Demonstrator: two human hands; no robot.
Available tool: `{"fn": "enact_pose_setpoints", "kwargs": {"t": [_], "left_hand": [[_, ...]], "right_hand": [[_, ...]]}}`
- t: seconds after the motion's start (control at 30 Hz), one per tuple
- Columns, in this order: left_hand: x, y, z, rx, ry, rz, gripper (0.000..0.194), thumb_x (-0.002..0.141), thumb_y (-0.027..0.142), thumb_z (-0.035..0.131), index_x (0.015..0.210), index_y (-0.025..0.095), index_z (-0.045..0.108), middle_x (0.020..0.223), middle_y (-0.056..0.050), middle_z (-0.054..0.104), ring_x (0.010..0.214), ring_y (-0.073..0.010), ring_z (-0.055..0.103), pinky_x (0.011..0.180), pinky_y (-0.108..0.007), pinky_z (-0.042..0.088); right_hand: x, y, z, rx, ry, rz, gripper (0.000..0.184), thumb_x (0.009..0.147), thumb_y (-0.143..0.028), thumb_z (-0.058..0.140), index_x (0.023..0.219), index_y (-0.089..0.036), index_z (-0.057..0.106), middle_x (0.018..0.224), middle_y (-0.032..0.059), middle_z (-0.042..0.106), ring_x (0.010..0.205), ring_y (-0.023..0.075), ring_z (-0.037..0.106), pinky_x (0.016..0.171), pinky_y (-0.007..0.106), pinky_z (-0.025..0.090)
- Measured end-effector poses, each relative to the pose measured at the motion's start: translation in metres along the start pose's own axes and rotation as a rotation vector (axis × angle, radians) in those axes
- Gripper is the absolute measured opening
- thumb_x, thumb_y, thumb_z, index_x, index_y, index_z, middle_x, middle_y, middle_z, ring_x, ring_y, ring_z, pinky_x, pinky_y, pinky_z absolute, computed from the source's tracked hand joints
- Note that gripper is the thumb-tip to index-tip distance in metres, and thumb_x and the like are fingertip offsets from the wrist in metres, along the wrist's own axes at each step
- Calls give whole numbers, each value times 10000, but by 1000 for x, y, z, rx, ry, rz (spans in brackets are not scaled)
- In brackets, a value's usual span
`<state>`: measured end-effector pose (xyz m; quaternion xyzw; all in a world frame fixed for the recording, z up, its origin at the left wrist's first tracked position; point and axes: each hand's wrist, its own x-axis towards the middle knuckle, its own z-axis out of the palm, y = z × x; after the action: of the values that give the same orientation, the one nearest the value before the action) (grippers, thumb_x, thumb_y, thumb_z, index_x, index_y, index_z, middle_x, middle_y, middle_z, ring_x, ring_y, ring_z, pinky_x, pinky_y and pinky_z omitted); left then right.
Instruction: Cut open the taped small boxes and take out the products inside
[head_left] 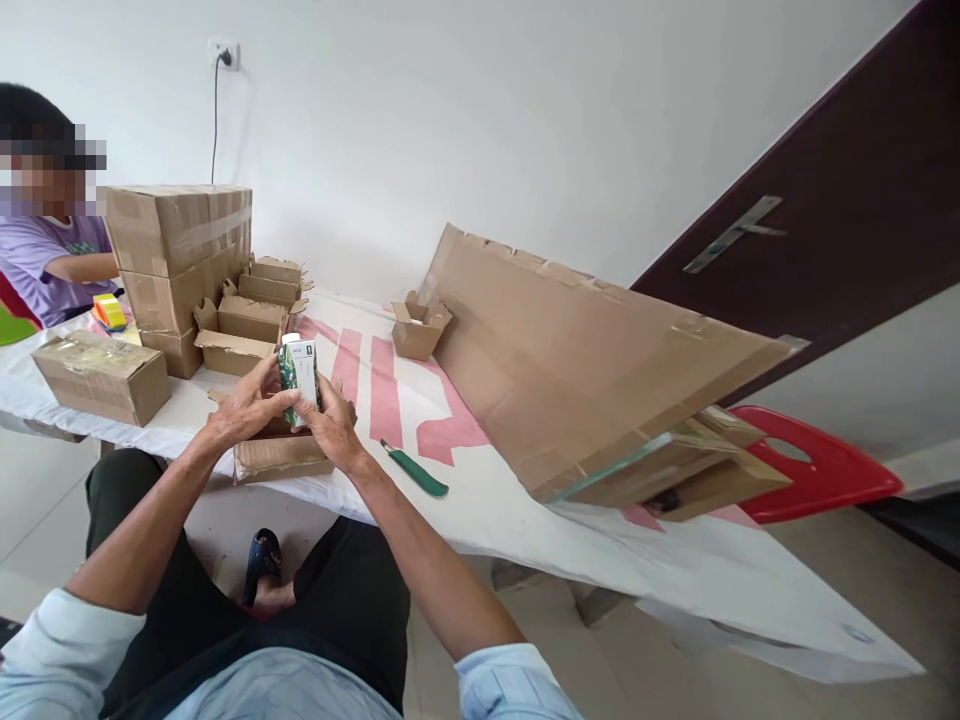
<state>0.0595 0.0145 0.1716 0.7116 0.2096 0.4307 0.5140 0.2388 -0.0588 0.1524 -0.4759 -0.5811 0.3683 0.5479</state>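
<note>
Both my hands hold a small green and white product box [300,372] upright above an open brown carton [281,455] at the table's near edge. My left hand [247,405] grips the box from the left side and my right hand [330,420] from the right and below. The carton's inside is mostly hidden by my hands.
Several small open cartons [247,325] and a stack of taped boxes [180,260] stand at the back left. A sealed box [101,375], a green utility knife [415,470], a lone open carton [418,328], large flattened cardboard [592,360] and a red stool [817,465] are around. Another person [49,250] sits at far left.
</note>
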Motion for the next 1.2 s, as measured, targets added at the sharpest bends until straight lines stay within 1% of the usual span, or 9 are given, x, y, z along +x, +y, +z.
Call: {"fn": "enact_pose_setpoints", "kwargs": {"t": [0.1, 0.17, 0.33, 0.47, 0.57, 0.77, 0.9, 1.07, 1.2], "left_hand": [[2, -4, 0, 2, -60, -46, 894, 964, 634, 867, 1721, 250, 585, 1480, -156, 780, 1313, -378, 758, 913, -410, 698], [7, -6, -4, 18, -65, -48, 907, 965, 600, 872, 1754, 271, 570, 1502, -145, 774, 1305, -366, 750, 861, -345, 674], [26, -14, -8, 56, 12, -166, 967, 922, 502, 906, 1803, 341, 539, 1526, -118, 780, 1198, -325, 759, 773, -288, 641], [33, -25, -4, 29, 78, -299, 924, 903, 475, 924, 1761, 375, 598, 1591, -113, 746, 1117, -293, 770, 709, -298, 693], [33, -35, -3, -43, 92, -323, 899, 903, 455, 949, 1738, 396, 620, 1605, -113, 737, 1103, -280, 785, 685, -286, 717], [30, -48, -4, -115, 107, -418, 901, 910, 439, 967, 1740, 392, 619, 1527, -117, 783, 971, -258, 814, 636, -327, 742], [30, -52, -5, -147, 133, -427, 872, 920, 398, 968, 1727, 391, 639, 1474, -104, 810, 870, -214, 803, 615, -309, 730], [31, -56, -5, -137, 152, -421, 917, 900, 394, 989, 1741, 385, 625, 1424, -98, 836, 816, -198, 789, 566, -274, 701], [30, -57, -6, -129, 125, -390, 915, 899, 417, 983, 1740, 390, 625, 1469, -97, 821, 842, -196, 787, 578, -272, 709]], "right_hand": [[5, 2, -3, -25, -27, 10, 834, 971, -610, 826, 1731, -373, 577, 1532, 123, 733, 1388, 430, 699, 985, 566, 759], [11, 8, -5, -22, -47, 41, 841, 1019, -554, 761, 1798, -383, 494, 1631, 112, 684, 1400, 411, 703, 1003, 551, 753], [35, 26, -8, -32, -76, 133, 857, 1087, -471, 627, 1882, -453, 307, 1730, 88, 603, 1224, 305, 776, 836, 452, 770], [52, 40, -7, -8, -94, 177, 843, 1084, -437, 638, 1861, -514, 318, 1645, 69, 686, 1036, 251, 809, 686, 375, 745], [57, 49, -5, 21, -94, 195, 835, 1079, -396, 646, 1847, -521, 344, 1546, 54, 752, 921, 219, 816, 649, 342, 727], [58, 57, -2, 39, -81, 239, 884, 1050, -318, 685, 1855, -481, 356, 1450, 64, 807, 975, 245, 814, 599, 297, 691], [58, 57, 0, 72, -91, 256, 925, 1026, -324, 730, 1855, -478, 351, 1420, 63, 817, 976, 242, 814, 600, 284, 690], [58, 54, 0, 113, -117, 309, 816, 1048, -221, 653, 1811, -426, 450, 1407, 76, 802, 977, 215, 801, 647, 266, 691], [58, 52, 0, 117, -110, 310, 763, 1040, -168, 593, 1764, -396, 518, 1413, 78, 788, 1016, 217, 789, 665, 264, 690]]}}
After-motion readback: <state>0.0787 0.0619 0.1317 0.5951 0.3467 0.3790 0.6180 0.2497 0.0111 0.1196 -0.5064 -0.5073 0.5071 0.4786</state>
